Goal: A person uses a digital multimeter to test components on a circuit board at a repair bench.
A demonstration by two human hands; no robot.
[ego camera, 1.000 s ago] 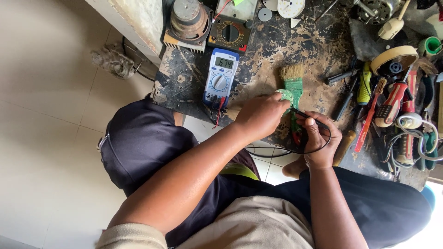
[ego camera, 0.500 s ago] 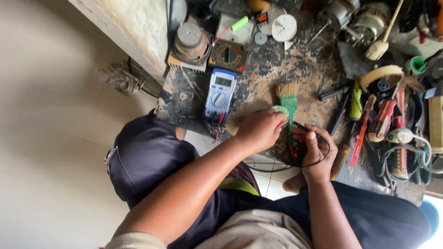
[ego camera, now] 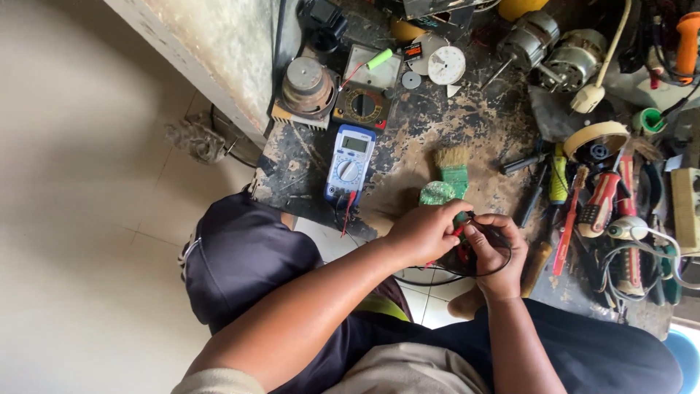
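- Pale tiled floor (ego camera: 87, 219) fills the left of the frame, softly lit.
- Dark, stained worktop (ego camera: 481, 124) at upper right.
- Worn pale panel (ego camera: 219, 58) at top.

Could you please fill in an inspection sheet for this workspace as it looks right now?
Surface: dark, stained board on the floor.
Job's things: blue multimeter; green circuit board; red probe between both hands.
Clutter: brush, screwdrivers, motors, analog meter.
Grippers: left hand and right hand meet over the probe.
Cables: black lead loops under the hands.
Surroundings: pale tile floor.
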